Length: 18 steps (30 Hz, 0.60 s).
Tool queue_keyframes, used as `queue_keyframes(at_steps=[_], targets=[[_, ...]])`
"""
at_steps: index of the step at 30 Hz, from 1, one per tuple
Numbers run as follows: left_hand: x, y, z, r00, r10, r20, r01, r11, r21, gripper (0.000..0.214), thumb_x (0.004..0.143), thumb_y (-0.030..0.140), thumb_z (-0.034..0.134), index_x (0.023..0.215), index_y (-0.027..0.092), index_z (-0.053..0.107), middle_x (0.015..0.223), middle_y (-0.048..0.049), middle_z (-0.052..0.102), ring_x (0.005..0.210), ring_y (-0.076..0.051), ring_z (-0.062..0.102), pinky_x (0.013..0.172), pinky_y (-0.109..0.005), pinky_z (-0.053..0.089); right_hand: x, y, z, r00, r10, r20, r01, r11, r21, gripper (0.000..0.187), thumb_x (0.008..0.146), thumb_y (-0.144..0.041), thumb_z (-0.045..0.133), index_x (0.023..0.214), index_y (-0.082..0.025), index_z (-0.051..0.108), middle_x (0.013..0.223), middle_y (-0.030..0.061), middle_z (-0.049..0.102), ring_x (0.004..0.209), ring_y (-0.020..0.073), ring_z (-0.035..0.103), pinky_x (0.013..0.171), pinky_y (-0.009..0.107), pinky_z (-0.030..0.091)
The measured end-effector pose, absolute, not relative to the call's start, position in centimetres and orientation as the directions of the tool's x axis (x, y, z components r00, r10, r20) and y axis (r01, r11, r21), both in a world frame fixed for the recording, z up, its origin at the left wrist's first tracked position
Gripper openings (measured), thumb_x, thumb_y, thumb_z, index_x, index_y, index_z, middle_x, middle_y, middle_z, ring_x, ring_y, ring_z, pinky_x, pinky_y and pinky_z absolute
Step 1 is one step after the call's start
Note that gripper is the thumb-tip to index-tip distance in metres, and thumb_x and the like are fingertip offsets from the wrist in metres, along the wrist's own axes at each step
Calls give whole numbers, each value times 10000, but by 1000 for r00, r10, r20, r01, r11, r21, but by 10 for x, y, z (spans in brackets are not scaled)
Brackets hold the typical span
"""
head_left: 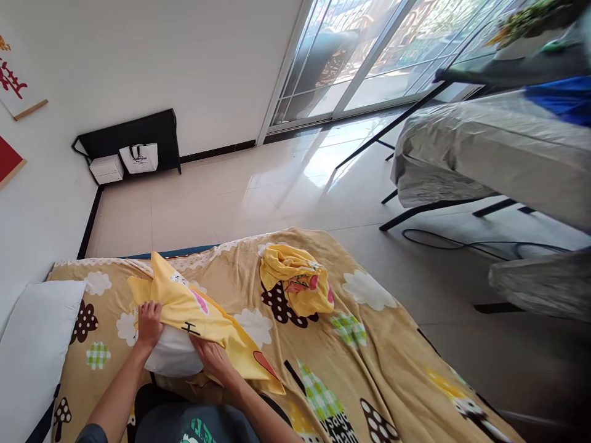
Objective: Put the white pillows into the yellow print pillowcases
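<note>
A yellow pillowcase with printed figures covers the far part of a white pillow on the bed in front of me. The pillow's near end is bare. My left hand is closed on the pillowcase's edge at the left. On the other side, my right hand grips the pillowcase's edge, with its fingertips hidden under the cloth. A crumpled yellow cloth of similar print lies farther right on the bed.
The bed has a tan patterned blanket. Another white pillow lies at its left end. Against the wall stands a black rack with a white bag and a white box. Plastic-wrapped furniture stands right.
</note>
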State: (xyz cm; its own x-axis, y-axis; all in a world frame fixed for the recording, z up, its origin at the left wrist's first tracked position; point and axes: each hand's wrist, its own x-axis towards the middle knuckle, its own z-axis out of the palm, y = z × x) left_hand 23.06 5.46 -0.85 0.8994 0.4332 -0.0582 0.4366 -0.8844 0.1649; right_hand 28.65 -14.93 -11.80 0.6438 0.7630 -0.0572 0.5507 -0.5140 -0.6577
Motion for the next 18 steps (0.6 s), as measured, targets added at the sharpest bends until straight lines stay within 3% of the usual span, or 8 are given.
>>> queue_keyframes(at_steps=[3, 8, 13, 18], targets=[[207, 68, -16, 826, 563, 40, 543, -812, 211, 385, 812, 71, 463, 1133, 205, 629, 1124, -112, 646, 1113, -281, 531, 1025, -439, 359, 271, -176, -108, 632, 759, -156, 532, -572, -624, 324, 963, -295, 391, 1045, -207, 692, 942, 127, 735, 924, 276, 700, 844, 381, 529], [176, 68, -28, 703, 702, 109, 635, -690, 349, 308, 851, 91, 382, 994, 217, 624, 990, -92, 647, 1007, -248, 591, 897, -352, 476, 265, -183, -74, 568, 806, -164, 564, -527, -637, 341, 896, -232, 452, 1164, -252, 661, 1020, 85, 726, 980, 249, 671, 880, 345, 499], [199, 34, -29, 772, 626, 111, 515, -717, 469, 282, 823, 59, 392, 892, 223, 610, 892, -54, 639, 921, -195, 604, 870, -286, 485, 288, -137, -34, 636, 772, 28, 630, -498, -596, 574, 775, -222, 555, 1348, -234, 521, 1257, 114, 619, 1138, 275, 563, 951, 369, 452], [211, 9, -32, 856, 514, 56, 420, -755, 504, 266, 844, 89, 432, 943, 239, 627, 948, -49, 637, 993, -210, 585, 959, -338, 456, 326, -134, -48, 765, 644, -22, 532, -651, -542, 349, 746, -46, 428, 1001, -203, 609, 982, 89, 676, 933, 219, 617, 780, 287, 447]])
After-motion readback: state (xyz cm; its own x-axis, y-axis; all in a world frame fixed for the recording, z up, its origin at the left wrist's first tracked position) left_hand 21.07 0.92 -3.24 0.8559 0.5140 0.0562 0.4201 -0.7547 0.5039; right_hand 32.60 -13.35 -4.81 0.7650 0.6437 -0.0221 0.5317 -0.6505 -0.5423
